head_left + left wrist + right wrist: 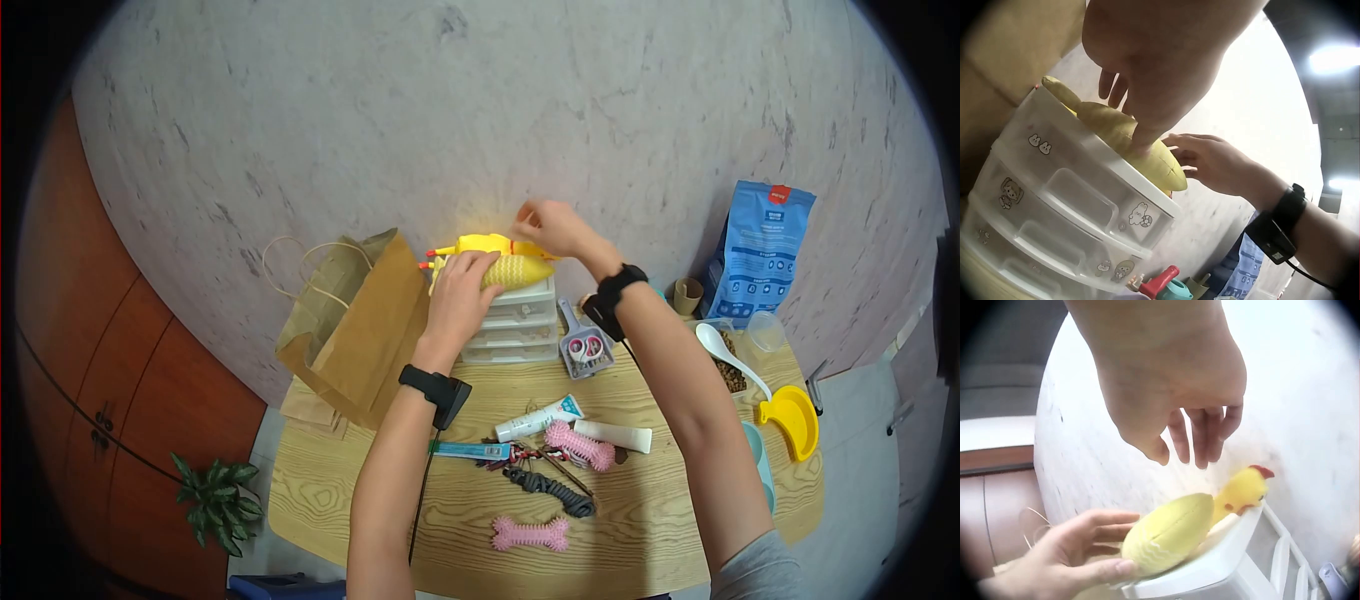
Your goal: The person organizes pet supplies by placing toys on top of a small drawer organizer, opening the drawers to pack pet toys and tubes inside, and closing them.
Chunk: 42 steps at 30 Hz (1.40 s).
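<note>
The left hand pinches a plump yellow fabric toy atop white plastic drawers; the right hand hovers empty, fingers loosely bent. The toy looks light, soft, best held mid-body.

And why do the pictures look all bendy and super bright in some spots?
In the head view, the wall looks curved and the corners are black, probably from a wide lens; in the left wrist view, a ceiling light glares white, while the left hand looks shaded; in the right wrist view, the wall behind the right hand is washed out nearly white.
</note>
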Available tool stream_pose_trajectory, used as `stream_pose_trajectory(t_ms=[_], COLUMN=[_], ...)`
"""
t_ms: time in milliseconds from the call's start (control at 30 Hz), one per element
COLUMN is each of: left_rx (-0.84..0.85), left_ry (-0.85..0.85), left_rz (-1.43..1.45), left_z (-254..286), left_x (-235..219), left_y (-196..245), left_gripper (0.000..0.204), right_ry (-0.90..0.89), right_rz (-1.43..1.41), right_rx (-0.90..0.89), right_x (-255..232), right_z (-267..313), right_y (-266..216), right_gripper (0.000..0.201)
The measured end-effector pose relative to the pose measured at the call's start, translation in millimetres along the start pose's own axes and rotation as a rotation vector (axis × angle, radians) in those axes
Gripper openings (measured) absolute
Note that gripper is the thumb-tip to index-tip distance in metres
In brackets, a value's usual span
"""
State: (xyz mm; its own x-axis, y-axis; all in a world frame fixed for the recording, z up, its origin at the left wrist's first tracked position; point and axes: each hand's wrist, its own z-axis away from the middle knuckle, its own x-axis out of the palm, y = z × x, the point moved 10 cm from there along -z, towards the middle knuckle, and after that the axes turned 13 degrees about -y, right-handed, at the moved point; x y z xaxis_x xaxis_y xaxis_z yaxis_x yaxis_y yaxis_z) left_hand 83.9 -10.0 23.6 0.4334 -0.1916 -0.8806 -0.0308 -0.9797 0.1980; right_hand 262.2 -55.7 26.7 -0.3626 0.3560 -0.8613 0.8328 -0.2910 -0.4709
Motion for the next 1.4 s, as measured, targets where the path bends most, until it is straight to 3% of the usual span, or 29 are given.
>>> stream_pose_trajectory(t_ms=[67,100,167,300,367,433,500,567,667,733,767,833,867,933,1133,1400], left_rx=[-0.007,-0.006,-0.064,-0.197,-0.367,-0.352,-0.022,-0.021,-0.045,-0.332,-0.332,-0.531,-0.533,-0.471,-0.471,-0.459], left_ry=[0.094,0.091,0.276,0.276,0.188,0.166,0.195,0.139,0.121,0.226,0.227,0.312,0.312,0.132,0.118,0.122], left_rz=[0.001,0.006,-0.126,0.006,0.169,0.211,0.083,0.073,0.077,0.114,0.114,0.191,0.194,0.542,0.543,0.593], left_z=[6.4,9.5,28.0,56.6,69.5,71.5,64.7,60.1,58.4,75.5,78.5,96.4,98.4,91.4,104.1,134.0], left_x=[-7.1,-6.4,-22.3,-17.3,-4.1,-0.6,-6.6,0.5,9.6,12.5,19.3,31.4,40.5,73.7,73.6,47.6], left_y=[3.9,6.8,11.4,-16.3,-41.6,-39.9,1.8,6.2,-0.8,-38.0,-43.7,-74.4,-83.9,-99.4,-97.8,-67.7], left_gripper=[0.05,0.05,0.04,0.025,0.016,0.017,0.02,0.026,0.033,0.05,0.05,0.062,0.062,0.065,0.067,0.061], right_ry=[0.19,0.187,0.261,0.255,0.182,0.135,0.112,0.095,0.089,0.099,0.133,0.164,0.149,0.136,0.063,0.084], right_rz=[-0.169,-0.167,-0.241,-0.29,-0.297,-0.32,-0.324,-0.3,-0.257,-0.24,-0.196,-0.153,-0.128,-0.101,-0.203,-0.171], right_rx=[-0.023,-0.017,0.062,0.137,0.135,0.139,0.19,0.206,0.217,0.21,0.182,0.156,0.158,0.16,0.191,0.105], right_x=[-27.8,-30.5,-33.8,0.7,30.2,47.1,56.4,65.6,77.0,84.8,86.3,89.7,89.9,85.2,79.9,84.4], right_z=[37.5,53.4,87.7,124.3,128.4,129.0,130.2,128.2,127.4,128.5,129.4,133.1,135.3,139.5,156.4,188.6], right_y=[0.5,-1.6,7.2,24.5,29.9,29.2,23.8,21.2,17.8,18.2,15.4,10.4,4.7,-5.3,-17.8,-35.9], right_gripper=[0.027,0.027,0.028,0.028,0.032,0.038,0.043,0.045,0.049,0.05,0.05,0.051,0.051,0.051,0.049,0.047])
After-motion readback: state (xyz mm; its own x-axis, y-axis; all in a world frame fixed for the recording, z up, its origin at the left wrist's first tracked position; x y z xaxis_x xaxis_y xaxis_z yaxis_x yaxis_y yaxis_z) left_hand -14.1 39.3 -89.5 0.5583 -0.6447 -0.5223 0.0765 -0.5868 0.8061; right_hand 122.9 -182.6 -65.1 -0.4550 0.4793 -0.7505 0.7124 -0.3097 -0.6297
